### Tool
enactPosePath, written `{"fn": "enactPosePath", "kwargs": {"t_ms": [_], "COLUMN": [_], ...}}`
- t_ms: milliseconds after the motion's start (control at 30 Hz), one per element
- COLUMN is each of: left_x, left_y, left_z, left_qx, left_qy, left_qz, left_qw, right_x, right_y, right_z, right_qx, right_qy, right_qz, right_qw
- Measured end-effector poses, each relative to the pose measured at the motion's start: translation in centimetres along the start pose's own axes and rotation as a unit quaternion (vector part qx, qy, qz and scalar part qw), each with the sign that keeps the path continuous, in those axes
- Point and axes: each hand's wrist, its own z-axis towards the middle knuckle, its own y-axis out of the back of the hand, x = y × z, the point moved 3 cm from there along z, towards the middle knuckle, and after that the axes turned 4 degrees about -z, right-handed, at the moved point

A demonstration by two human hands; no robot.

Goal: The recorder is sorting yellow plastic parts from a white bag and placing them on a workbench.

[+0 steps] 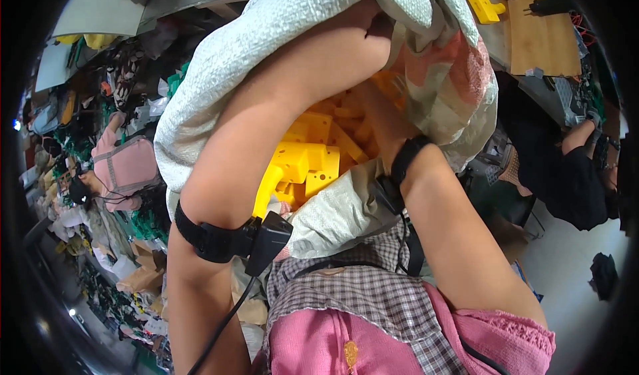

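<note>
Near, checked and pink cloth [359, 308] at the lap. Just beyond, both forearms strapped at the wrist, plunged into a pale woven sack [219, 62] held against the body. Left hand [369, 32] pinching the sack's far rim, clenched on fabric. Right hand [376, 118] buried among yellow plastic brackets [306, 162] inside; grip impossible to tell. Best to keep the mouth pulled wide and lift one bracket clear. Far right, another person's dark sleeve [566, 168] by a bench [542, 35].
</note>
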Motion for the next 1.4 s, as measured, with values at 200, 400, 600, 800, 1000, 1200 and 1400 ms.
{"fn": "enactPosePath", "kwargs": {"t_ms": [200, 400, 600, 800, 1000, 1200, 1400], "left_x": [-4.2, -6.6, -6.4, -5.4, -3.5, -2.0, -2.5], "left_y": [4.6, 2.4, -0.8, -1.3, 0.1, 5.2, 5.1], "left_z": [-16.6, -19.4, -21.0, -22.6, -22.5, -21.9, -21.3], "left_qx": [0.046, 0.199, 0.2, 0.231, 0.257, 0.026, 0.049], "left_qy": [0.049, 0.085, 0.118, 0.119, 0.288, 0.27, 0.352], "left_qz": [0.029, -0.057, -0.018, -0.012, -0.019, 0.104, 0.047], "left_qw": [0.997, 0.975, 0.973, 0.966, 0.922, 0.957, 0.934], "right_x": [-0.6, 5.7, 6.5, 5.4, 6.8, 10.4, 15.2], "right_y": [8.1, 8.5, 6.2, 5.5, 2.8, -1.0, -5.1], "right_z": [-21.5, -20.6, -21.9, -16.8, -9.6, -7.7, -7.1], "right_qx": [0.067, 0.251, 0.084, -0.083, 0.151, 0.102, 0.062], "right_qy": [-0.09, -0.35, -0.368, 0.121, 0.279, 0.298, 0.315], "right_qz": [0.194, 0.522, 0.305, -0.131, -0.532, -0.448, -0.385], "right_qw": [0.975, 0.736, 0.875, 0.98, 0.785, 0.837, 0.865]}}
